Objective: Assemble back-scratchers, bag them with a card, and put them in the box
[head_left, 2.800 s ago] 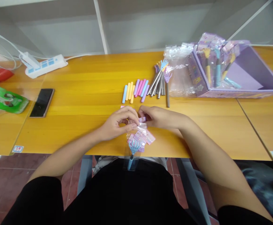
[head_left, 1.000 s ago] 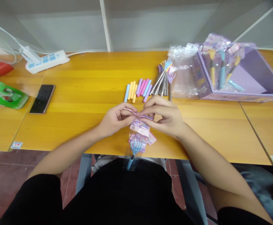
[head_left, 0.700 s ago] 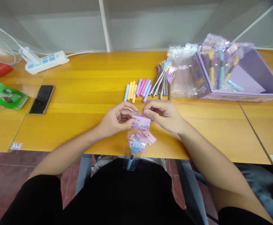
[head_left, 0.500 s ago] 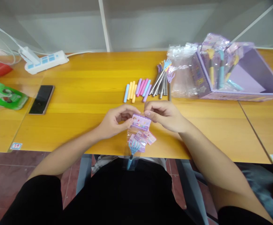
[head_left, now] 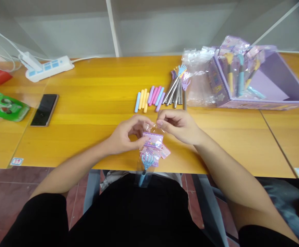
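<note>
A clear plastic bag (head_left: 138, 171) hangs over the table's front edge, with a light blue hand-shaped back scratcher (head_left: 147, 160) inside it. My left hand (head_left: 125, 136) grips the bag's upper left side, its thumb against a purple printed card (head_left: 153, 140) at the bag's mouth. At the upper right of the mouth, my right hand (head_left: 181, 127) pinches the film between thumb and fingers. Several pink printed cards (head_left: 165, 151) lie on the table just behind the bag. Whether the purple card is fully within the film is hard to make out.
Coloured handle tubes (head_left: 144, 99), metal back scratcher rods (head_left: 175, 91) and empty clear bags (head_left: 199, 82) lie beyond my hands. A purple box (head_left: 264, 103) at right holds bagged scratchers. A phone (head_left: 44, 109), green packet (head_left: 7, 104) and power strip (head_left: 50, 68) are at left.
The purple card has moved down, toward me, into the bag's mouth. Clear film now shows stretched between my two hands above it. My hands have barely moved.
</note>
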{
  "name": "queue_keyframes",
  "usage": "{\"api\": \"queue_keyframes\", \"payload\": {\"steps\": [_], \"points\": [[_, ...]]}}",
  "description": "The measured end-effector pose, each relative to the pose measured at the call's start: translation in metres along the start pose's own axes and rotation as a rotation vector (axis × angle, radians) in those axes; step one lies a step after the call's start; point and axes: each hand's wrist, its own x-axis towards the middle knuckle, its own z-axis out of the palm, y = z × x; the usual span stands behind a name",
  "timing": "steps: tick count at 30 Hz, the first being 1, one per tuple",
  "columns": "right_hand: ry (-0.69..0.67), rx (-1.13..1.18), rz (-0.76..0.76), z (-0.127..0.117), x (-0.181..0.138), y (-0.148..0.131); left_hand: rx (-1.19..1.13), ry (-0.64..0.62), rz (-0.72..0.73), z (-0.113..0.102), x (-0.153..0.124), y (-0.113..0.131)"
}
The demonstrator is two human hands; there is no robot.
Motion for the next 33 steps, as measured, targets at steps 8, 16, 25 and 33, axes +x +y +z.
{"api": "queue_keyframes", "payload": {"steps": [8, 16, 25, 33], "points": [[-0.103, 0.118, -0.003, -0.003, 0.000, -0.003, -0.039, -0.131, -0.150, 0.007, -0.002, 0.000], [-0.418, 0.082, -0.021, -0.004, 0.002, -0.004, 0.008, -0.155, -0.098, 0.004, 0.001, -0.001], [-0.458, -0.006, -0.006, 0.001, 0.001, -0.006, 0.251, -0.178, -0.111, 0.001, 0.004, 0.005], [-0.521, -0.006, 0.050, 0.002, 0.000, -0.005, 0.242, -0.188, -0.160, -0.003, 0.005, 0.003]]}}
